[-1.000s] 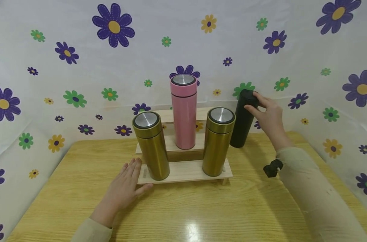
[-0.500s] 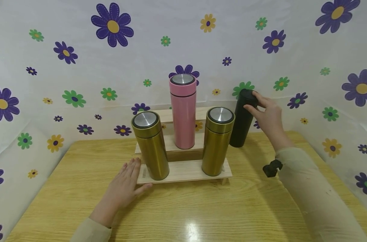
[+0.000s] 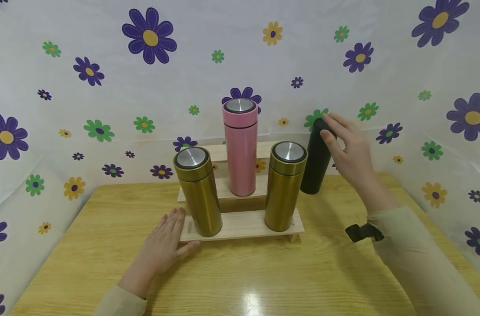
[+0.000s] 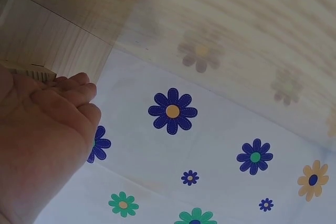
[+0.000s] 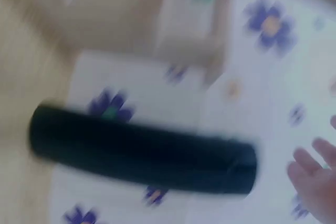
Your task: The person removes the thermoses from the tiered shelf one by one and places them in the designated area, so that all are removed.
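My left hand [image 3: 160,243] lies at the left end of the wooden stand [image 3: 241,224], fingers extended along its side and thumb at the front edge. My right hand [image 3: 350,151] is beside the top of a black flask [image 3: 315,162]. In the right wrist view its fingers are straight and apart from the flask [image 5: 142,150]. The black flask stands upright on the table, right of the stand. On the stand's lower step are two gold flasks, a left one [image 3: 202,202] and a right one [image 3: 284,197]. A pink flask [image 3: 241,153] stands on the step behind.
The wood-grain table [image 3: 240,272] reaches back to a white flowered cloth [image 3: 164,87] that hangs behind and at both sides. The stand's top step [image 3: 212,152] lies behind the pink flask.
My right hand has let go of the black flask's top, its fingers straightening and moving off slightly. The black flask stays in place. My left hand has not moved.
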`<move>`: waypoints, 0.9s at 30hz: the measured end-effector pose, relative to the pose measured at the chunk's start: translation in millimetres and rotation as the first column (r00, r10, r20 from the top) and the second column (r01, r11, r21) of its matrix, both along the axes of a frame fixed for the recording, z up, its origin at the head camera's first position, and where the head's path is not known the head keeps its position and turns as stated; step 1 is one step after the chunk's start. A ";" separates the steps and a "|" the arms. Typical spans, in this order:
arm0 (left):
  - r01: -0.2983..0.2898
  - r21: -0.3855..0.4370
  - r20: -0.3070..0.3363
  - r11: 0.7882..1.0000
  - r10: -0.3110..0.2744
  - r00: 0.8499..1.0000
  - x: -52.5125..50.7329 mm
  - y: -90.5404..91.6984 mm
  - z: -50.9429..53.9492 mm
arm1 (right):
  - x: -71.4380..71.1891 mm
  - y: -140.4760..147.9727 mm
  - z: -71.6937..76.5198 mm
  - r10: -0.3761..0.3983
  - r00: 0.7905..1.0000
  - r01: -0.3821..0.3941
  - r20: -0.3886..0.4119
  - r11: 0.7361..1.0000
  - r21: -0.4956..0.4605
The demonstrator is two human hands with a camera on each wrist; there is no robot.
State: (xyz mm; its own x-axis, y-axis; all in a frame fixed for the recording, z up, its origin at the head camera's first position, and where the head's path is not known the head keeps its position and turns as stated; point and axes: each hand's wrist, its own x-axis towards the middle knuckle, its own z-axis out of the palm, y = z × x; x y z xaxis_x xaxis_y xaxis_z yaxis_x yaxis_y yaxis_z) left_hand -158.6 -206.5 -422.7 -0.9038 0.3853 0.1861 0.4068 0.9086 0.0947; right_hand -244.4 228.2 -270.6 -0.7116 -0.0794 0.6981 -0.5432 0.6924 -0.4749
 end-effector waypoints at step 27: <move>0.004 -0.006 -0.004 1.000 -0.004 1.000 0.5 -1.5 -4.6 | 48.2 -53.3 1.7 0.360 0.933 -0.360 0.006 0.932 -0.045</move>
